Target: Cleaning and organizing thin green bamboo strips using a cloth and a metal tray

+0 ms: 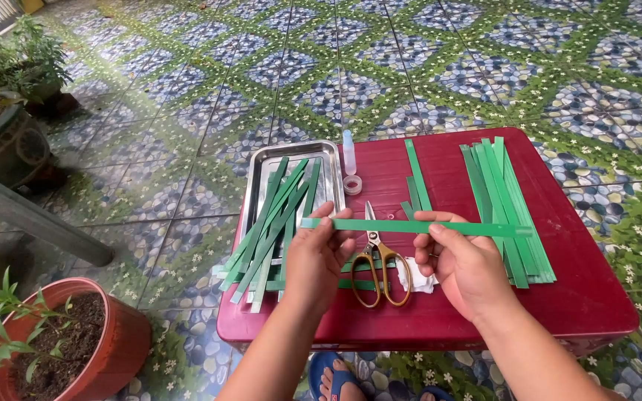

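The left hand (319, 256) and right hand (464, 263) each pinch a long green strip (410, 226) with fingers closed on it, held level above the red table (588, 297) (near its front edge), long axis running left-right. Beyond, scissors (377, 260) lie flat.

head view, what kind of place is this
Probably a home patio or porch: a floor of patterned tiles, potted plants at its edge, and a low red plastic table set up for paper-strip craft.

Long green paper strip (417, 226), level, held crosswise
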